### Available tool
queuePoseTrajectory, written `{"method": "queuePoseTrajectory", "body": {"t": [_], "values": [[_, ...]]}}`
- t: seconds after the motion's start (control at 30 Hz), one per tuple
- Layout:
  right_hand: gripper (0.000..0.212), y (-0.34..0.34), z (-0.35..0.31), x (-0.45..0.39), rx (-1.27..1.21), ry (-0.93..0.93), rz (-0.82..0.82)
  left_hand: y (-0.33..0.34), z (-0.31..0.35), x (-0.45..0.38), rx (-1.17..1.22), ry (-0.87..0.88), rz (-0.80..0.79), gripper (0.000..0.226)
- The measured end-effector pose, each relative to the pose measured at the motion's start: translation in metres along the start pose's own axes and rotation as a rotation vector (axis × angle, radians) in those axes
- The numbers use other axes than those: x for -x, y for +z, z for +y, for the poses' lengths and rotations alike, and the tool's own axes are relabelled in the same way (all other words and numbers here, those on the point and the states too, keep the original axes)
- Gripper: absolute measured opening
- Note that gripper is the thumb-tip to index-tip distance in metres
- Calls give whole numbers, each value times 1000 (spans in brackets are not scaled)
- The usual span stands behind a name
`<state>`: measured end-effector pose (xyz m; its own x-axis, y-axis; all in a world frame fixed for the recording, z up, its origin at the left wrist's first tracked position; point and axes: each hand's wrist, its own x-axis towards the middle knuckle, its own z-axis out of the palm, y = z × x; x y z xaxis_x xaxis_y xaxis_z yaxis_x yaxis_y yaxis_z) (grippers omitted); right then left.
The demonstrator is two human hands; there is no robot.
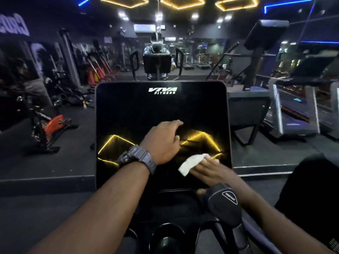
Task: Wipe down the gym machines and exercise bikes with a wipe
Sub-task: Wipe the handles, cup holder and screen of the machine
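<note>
Left hand (162,142): fingers curled, resting on console screen (163,114), holding nothing.
Right hand (211,171): fingers flat, pressing white wipe (190,163) onto screen, just beside left hand.

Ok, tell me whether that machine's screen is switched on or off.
Off, as far as shows: the screen is black, with only the printed logo and yellow reflections of the ceiling lights. The right hand presses the wipe on it.
</note>
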<state>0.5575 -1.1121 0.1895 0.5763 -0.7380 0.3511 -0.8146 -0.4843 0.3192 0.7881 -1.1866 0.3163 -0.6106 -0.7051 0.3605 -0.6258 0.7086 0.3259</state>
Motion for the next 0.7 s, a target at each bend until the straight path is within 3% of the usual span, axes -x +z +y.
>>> {"method": "queuePoseTrajectory", "body": {"t": [0.07,0.13,0.17,0.2,0.3,0.37,0.4,0.5,0.53,0.57,0.7], "values": [[62,-27,29,-12,-52,214,134,0,0,-2,-10,-3,-4,53],[67,-60,49,-39,-63,554,270,0,2,-3,-11,-24,-2,55],[72,-64,44,-51,-70,604,284,-1,3,-4,-17,-33,1,56],[75,-53,31,-56,-74,547,267,-3,4,-3,-24,-35,7,57],[70,4,-27,-26,-37,29,-16,-8,4,1,-47,-42,32,58],[63,-3,-9,-10,-8,-92,-63,-10,4,3,-70,-50,65,58],[63,-17,7,-18,-3,-3,4,-11,5,2,-94,-46,82,59],[70,-71,43,-60,-73,589,243,-10,5,0,-182,-59,118,60],[72,-74,39,-73,-67,614,284,-11,5,0,-208,-95,127,60],[73,-66,28,-82,-63,520,273,-11,3,0,-233,-140,134,59],[67,-41,-22,-70,57,-278,-61,-19,1,8,-291,-296,108,56]]}}
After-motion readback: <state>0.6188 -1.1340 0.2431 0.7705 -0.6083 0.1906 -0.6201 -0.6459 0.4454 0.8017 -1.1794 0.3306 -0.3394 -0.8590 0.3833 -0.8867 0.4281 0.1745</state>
